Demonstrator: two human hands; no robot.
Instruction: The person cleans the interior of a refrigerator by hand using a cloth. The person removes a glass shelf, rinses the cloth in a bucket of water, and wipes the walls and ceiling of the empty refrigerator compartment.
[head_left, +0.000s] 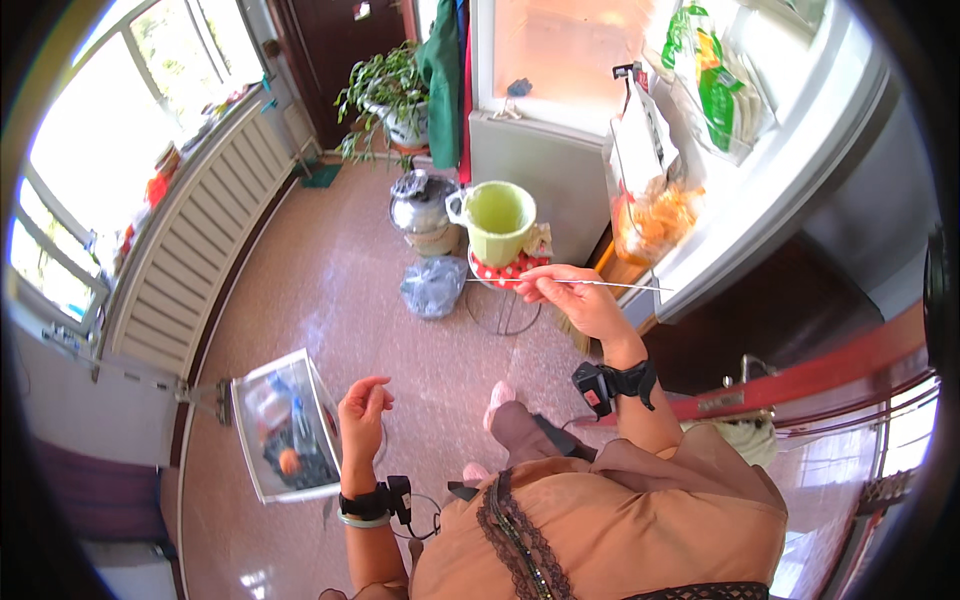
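Observation:
My right hand (581, 300) pinches a long thin whitish rod (634, 286) between thumb and fingers. The rod lies nearly level, with a stretch sticking out on either side of the hand. Beyond this hand, a pale green pitcher (491, 232) with a handle stands on a round stool (486, 272) with a red, white-dotted seat. My left hand (362, 420) hangs in the air, fingers loosely bent and holding nothing visible. Beside it on the floor is a white-rimmed bin (300, 495) with plastic wrappings and an orange round thing inside. Each wrist wears a black strapped device.
A bluish plastic bag (433, 289) and a lidded metal pot (416, 202) sit by the stool. Broom-like bristles (575, 330) show beside my right forearm. Plastic bags (660, 217) hang by the white ledge (795, 180). A radiator (202, 217) lines the left wall; a potted plant (397, 82) stands ahead.

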